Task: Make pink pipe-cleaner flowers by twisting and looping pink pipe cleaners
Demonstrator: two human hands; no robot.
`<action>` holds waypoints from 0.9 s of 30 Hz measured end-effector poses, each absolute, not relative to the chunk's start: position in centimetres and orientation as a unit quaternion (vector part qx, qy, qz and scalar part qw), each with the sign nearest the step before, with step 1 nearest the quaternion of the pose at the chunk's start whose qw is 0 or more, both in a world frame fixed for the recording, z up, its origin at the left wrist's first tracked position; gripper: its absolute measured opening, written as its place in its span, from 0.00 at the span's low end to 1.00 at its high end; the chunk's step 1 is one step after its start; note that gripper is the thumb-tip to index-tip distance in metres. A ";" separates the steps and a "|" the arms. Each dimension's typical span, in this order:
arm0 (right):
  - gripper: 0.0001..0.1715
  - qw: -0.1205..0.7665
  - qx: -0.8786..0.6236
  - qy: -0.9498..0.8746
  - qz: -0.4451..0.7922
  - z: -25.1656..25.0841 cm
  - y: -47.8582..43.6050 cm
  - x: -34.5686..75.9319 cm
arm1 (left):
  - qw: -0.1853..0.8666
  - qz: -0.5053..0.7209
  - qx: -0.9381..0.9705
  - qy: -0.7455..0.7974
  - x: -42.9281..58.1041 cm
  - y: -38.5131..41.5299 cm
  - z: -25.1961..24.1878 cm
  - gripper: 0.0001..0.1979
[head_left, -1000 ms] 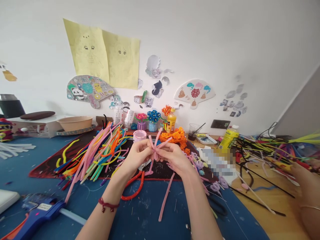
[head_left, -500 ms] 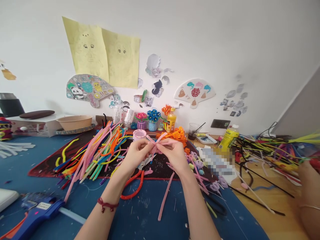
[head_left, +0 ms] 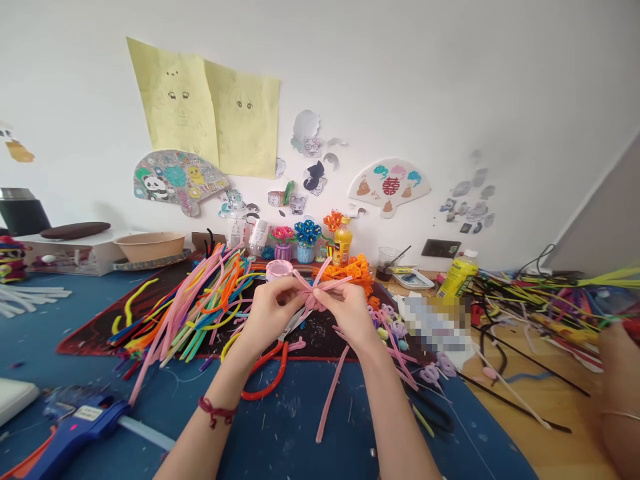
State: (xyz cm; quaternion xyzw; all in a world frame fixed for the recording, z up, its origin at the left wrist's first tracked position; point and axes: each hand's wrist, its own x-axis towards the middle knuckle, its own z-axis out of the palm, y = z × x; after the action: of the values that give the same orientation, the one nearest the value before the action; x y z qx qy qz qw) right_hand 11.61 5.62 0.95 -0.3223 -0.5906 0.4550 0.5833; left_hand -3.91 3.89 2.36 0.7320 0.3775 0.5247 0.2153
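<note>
Between my two hands, above the dark mat (head_left: 310, 347), is a pink pipe-cleaner flower (head_left: 312, 293) with several strands fanning out from its middle. My left hand (head_left: 274, 308) pinches it from the left, thumb and fingers together. From the right, my right hand (head_left: 345, 308) grips it with thumb and index finger close to the centre. Scissors with red handles (head_left: 273, 387) lie beneath, their blades partly hidden by my left hand. A loose pink pipe cleaner (head_left: 332, 395) rests between my forearms.
Bundled coloured pipe cleaners (head_left: 187, 300) lie to the left, above a blue glue gun (head_left: 85, 427). A pink pot (head_left: 279, 269) stands behind my hands, near orange pipe-cleaner pieces (head_left: 355, 269). At far right, another person's arm (head_left: 620, 380) shows beside tangled pipe cleaners (head_left: 560, 313).
My fingers have shifted slightly around the pink flower, and its petals show more clearly between my hands. Both hands keep their pinch and stay in nearly the same place.
</note>
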 end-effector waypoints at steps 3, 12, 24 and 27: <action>0.16 0.585 -0.319 -0.575 0.475 1.0 5.6 11.5 | 0.070 0.484 0.802 0.344 -4.1 3.7 2.2 0.12; 0.08 0.637 -0.338 -0.630 0.288 1.1 5.5 11.5 | 0.271 0.529 0.685 0.422 -3.6 4.0 2.4 0.14; 0.11 0.622 -0.310 -0.719 0.022 0.6 5.0 10.9 | 0.557 0.566 0.504 0.340 -2.7 3.8 1.9 0.13; 0.12 0.622 -0.294 -0.725 -0.016 0.4 5.1 10.9 | 0.592 0.536 0.498 0.337 -3.0 3.9 1.8 0.12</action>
State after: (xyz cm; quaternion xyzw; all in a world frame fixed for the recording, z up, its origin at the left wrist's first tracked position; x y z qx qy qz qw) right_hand 10.88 5.13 0.41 -0.2938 -0.7255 -0.0160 0.6222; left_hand -3.02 3.89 1.77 0.4982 0.3368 0.5360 0.5924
